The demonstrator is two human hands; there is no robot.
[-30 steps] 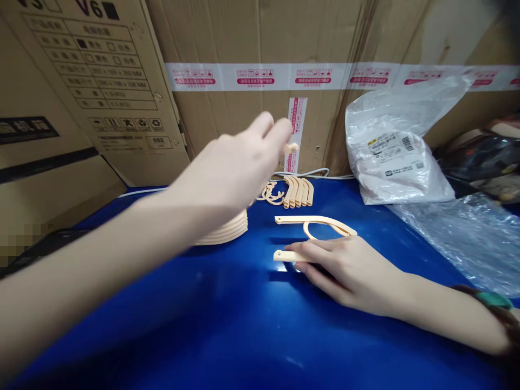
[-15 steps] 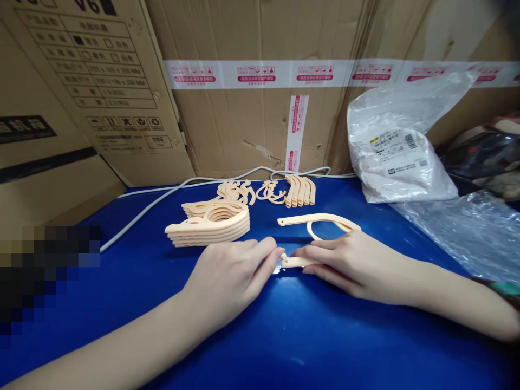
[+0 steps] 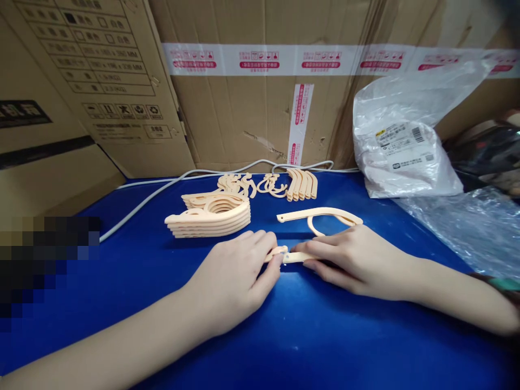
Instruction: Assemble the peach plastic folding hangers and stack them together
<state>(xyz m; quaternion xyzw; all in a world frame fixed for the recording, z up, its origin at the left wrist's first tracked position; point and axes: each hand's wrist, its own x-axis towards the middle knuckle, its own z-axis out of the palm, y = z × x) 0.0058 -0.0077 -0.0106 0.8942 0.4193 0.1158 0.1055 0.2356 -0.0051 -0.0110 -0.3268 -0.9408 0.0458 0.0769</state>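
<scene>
Between thumb and fingers, my left hand (image 3: pixel 239 279) pinches a small beige plastic piece (image 3: pixel 278 251), mostly covered by the fingers. Its end meets the tip of a beige hanger arm (image 3: pixel 294 257), gripped by my right hand (image 3: pixel 349 265). Whether the two parts are locked together I cannot tell. Just behind my right hand lies another hanger part (image 3: pixel 312 213), curved, with a loop below. A stack of beige hanger parts (image 3: pixel 211 222) sits beyond my left hand. Farther back are several S-shaped pieces (image 3: pixel 235 184), loose hanger hooks (image 3: pixel 272 185) and a row of short curved arms (image 3: pixel 301 184).
Cardboard boxes (image 3: pixel 244 119) stand along the back and left of the blue tabletop (image 3: pixel 284 336). A white cable (image 3: pixel 150 200) runs behind the parts. At the right are a labelled plastic bag (image 3: pixel 406 157) and clear plastic wrap (image 3: pixel 467 227).
My left fingers have shifted on the small piece, so more of it shows at the joint. My right hand keeps its hold on the hanger arm. The view has tilted slightly.
</scene>
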